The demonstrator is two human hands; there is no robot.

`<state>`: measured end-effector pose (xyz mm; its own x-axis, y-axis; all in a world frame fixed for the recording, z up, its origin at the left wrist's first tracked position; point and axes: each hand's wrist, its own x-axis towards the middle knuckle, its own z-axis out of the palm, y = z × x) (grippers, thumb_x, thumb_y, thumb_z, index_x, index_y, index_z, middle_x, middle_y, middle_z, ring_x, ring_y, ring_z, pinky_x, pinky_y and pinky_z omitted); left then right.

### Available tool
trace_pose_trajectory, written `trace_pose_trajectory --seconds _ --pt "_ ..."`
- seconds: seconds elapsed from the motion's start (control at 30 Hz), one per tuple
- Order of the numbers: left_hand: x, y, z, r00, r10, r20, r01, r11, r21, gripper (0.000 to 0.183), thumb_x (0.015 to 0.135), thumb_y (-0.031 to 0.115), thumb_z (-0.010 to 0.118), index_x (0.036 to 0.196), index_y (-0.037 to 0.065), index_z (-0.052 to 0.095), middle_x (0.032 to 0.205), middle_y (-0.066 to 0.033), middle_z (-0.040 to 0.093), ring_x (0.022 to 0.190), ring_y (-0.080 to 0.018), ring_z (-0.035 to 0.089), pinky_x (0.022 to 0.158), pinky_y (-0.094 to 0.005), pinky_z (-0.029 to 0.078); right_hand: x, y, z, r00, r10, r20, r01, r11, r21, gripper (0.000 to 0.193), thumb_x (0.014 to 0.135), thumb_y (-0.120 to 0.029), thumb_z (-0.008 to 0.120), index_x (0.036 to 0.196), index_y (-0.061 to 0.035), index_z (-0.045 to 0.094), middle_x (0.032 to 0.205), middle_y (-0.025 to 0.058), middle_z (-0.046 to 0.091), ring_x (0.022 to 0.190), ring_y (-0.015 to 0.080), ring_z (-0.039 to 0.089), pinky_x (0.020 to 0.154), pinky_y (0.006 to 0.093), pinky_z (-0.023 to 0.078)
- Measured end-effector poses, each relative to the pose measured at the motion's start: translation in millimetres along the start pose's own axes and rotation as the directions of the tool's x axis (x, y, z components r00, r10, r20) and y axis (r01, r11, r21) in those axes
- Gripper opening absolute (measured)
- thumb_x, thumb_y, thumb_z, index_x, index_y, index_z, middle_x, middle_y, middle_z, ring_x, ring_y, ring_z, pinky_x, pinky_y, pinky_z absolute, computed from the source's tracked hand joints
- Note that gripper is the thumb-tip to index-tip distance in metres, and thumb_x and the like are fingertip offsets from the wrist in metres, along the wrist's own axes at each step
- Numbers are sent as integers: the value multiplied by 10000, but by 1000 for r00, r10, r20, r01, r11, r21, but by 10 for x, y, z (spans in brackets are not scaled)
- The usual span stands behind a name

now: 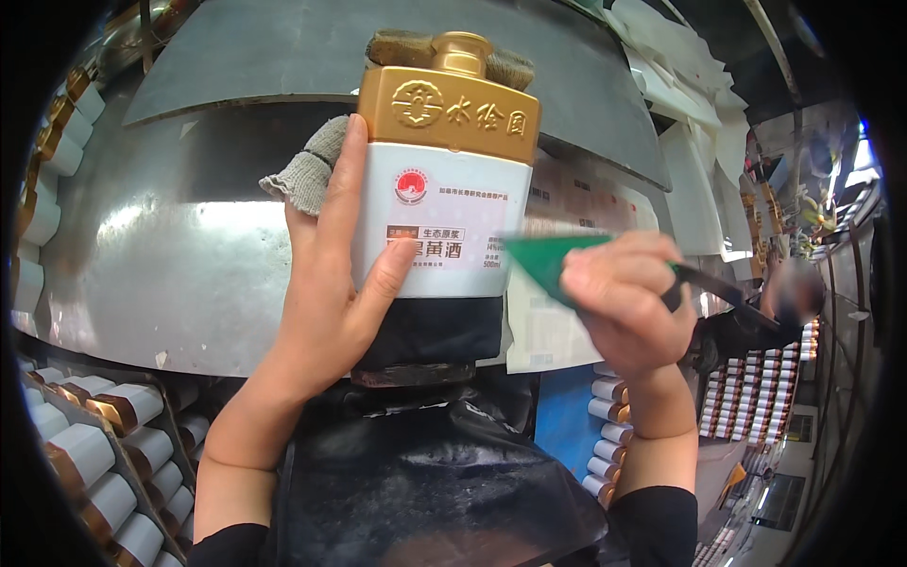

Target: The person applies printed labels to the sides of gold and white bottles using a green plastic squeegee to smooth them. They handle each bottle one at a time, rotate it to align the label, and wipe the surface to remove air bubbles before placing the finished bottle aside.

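A flat white bottle [444, 213] with a gold shoulder and neck lies face up in front of me, its neck pointing away. Gripping its left side is my left hand [316, 293], thumb pressed on the printed front and index finger along the edge. Some of its other fingers are under a grey knitted cover [316, 165]. My right hand [638, 298] is closed around a green triangular scraper [543, 265], blurred by motion. The scraper's tip is close to the bottle's lower right edge; whether it touches cannot be told. A dark, handle-like bar [713, 283] sticks out behind that hand.
Brown pads [510, 71] flank the bottle's neck; a black pad [430, 326] is at its base. Printed sheets [548, 326] lie on the metal table [208, 255] at right. Racks of similar bottles [113, 454] stand at lower left, with more bottles [756, 392] at right.
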<state>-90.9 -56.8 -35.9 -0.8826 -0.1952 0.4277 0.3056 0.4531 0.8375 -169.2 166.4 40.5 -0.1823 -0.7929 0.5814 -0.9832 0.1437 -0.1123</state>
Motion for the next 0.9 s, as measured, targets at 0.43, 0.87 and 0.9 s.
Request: trace_pose_trajectory --seconds 0.43,0.87,0.9 --pt "-18 -61 -65 999 -17 -27 13 988 -153 539 958 116 446 1462 -6 300 1422 -199 370 1308 -316 319 1118 -381 198 423 -93 194 988 37 149 -33 999 -26 338 637 -59 804 959 -87 704 822 33 669 696 170 627 602 264 485" --pt "-16 -162 -245 972 -195 -129 106 860 -498 483 1016 198 338 1423 -59 309 1477 -166 333 1315 -283 396 1108 -419 328 439 259 334 969 -160 -188 113 964 -240 251 715 -78 744 954 -98 670 795 17 636 690 176 606 610 282 514" --pt "-26 -167 -223 973 -191 -132 103 864 -493 497 1017 215 346 1422 -70 296 1485 -173 320 1316 -291 394 1112 -420 321 319 263 317 958 -202 -202 154 960 -233 285 714 -69 742 989 -106 675 807 4 639 688 165 598 617 278 512"
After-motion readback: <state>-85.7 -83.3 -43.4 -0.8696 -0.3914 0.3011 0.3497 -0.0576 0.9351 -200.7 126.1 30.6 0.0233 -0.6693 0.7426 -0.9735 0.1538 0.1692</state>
